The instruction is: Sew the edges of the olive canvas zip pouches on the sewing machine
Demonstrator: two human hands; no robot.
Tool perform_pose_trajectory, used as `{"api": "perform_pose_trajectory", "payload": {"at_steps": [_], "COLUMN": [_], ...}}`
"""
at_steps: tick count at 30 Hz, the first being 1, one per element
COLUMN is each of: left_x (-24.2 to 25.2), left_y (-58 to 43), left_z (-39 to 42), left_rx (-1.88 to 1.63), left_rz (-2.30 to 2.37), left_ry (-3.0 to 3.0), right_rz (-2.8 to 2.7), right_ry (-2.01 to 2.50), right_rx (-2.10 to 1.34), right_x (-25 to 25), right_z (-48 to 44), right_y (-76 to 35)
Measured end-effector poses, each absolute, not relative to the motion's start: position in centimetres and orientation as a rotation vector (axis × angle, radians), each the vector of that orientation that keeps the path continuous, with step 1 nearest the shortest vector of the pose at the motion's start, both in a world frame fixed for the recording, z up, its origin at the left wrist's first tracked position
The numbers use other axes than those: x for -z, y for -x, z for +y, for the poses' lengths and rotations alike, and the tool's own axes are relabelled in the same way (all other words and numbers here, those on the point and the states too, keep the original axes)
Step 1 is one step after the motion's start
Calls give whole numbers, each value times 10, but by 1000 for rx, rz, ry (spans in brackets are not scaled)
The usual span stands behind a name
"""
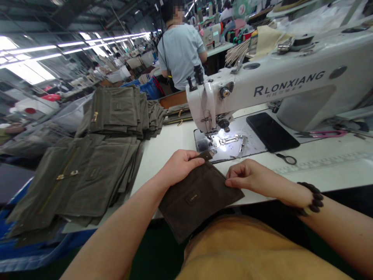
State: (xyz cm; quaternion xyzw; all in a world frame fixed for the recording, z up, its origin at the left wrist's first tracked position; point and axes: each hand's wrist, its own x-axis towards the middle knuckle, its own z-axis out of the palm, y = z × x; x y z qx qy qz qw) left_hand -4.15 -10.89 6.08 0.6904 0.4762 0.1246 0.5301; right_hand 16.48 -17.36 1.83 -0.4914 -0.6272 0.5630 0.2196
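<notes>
A dark olive fabric pouch piece (201,194) with a small stitched label lies over the table's front edge, its lower part hanging toward my body. My left hand (182,165) grips its upper left edge, thumb on top, close to the sewing machine's needle area. On the piece's right edge, my right hand (243,175) pinches the fabric between thumb and curled fingers. Just beyond stands the white sewing machine (279,79), its presser foot (211,140) above the lit metal plate. Whether the fabric's far corner lies under the foot, I cannot tell.
Stacked olive pouch pieces with zippers (87,179) fill the left side, more (116,109) behind them. Right of the needle lie a black phone (272,131), small scissors (287,158), pink-handled scissors (323,133) and a clear ruler (326,161). A person (183,54) stands beyond.
</notes>
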Motion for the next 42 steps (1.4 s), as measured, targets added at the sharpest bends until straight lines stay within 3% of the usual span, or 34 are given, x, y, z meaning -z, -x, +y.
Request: {"api": "perform_pose_trajectory", "payload": {"at_steps": [23,31,34,38,42], "left_x": [-63,-51,-47,-37,-27], "left_y": [54,48,47,46,44], "left_z": [-107,-91,-86,-79,-75], "left_rx": [-336,-277,-271,-284,-263], "left_rz": [1165,1182,1165,1150,1182], "left_ry": [-1707,-1951,-1946,-1939,-1984], "right_rz": [-1658,-1718,-2138,-2670,-2774], "right_ry": [1368,1109,977,641,507], "right_rx": [-1548,-1448,-1211,-608,-58], "right_x": [-16,-10,-19,-22,-17], "right_z": [-170,-170,-164,-151,-144], "right_y": [-149,-148,-159,-170,-166]}}
